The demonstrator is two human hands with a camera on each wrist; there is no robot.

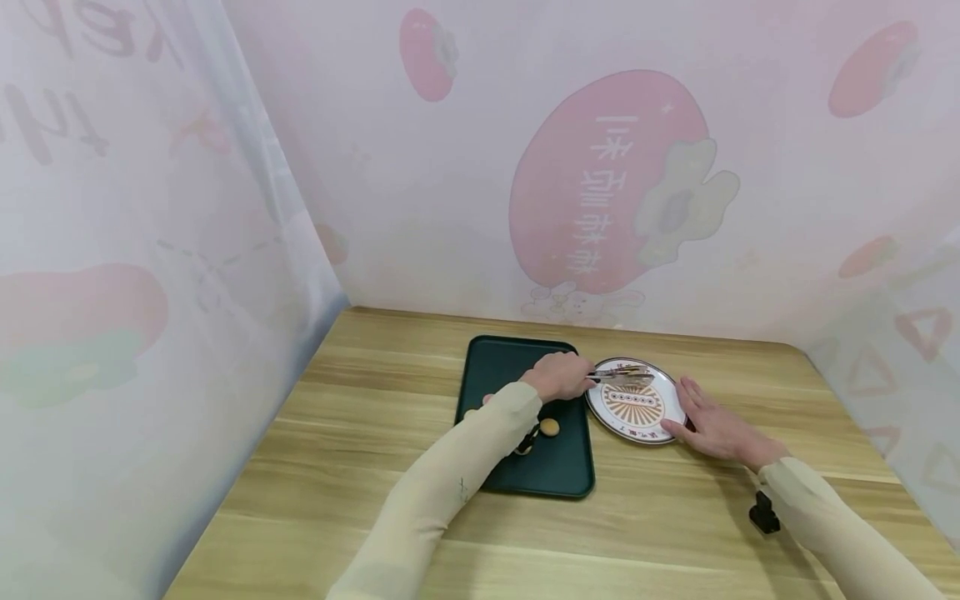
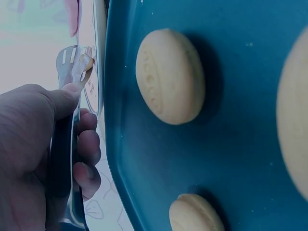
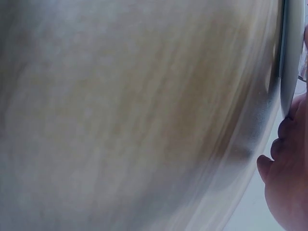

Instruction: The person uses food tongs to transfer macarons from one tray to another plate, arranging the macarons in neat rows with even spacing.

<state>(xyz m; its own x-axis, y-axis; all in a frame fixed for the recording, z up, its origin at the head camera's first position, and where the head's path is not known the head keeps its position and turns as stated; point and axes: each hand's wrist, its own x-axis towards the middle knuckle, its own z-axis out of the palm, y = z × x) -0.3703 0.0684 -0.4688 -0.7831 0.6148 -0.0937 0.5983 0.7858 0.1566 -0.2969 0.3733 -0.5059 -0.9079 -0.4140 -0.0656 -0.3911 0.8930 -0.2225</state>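
Note:
My left hand [image 1: 558, 377] grips metal tongs [image 2: 62, 159] with slotted heads and dark handle grips. The tong heads reach over a white plate [image 1: 613, 414] with a brown sunburst print. Between them, in the left wrist view, shows a small tan piece [image 2: 90, 63], mostly hidden. My right hand [image 1: 720, 425] is at the plate's right rim, fingers extended along the edge and thumb at the rim. Left of the plate lies a dark green tray [image 1: 570, 475] holding several pale oval biscuits [image 2: 168, 77], partly covered by my left forearm in the head view.
The wood-grain table [image 1: 360, 400] extends around the tray and plate. A printed curtain [image 1: 420, 183] stands along its back and sides. A black wrist camera mount [image 1: 764, 513] hangs under my right sleeve.

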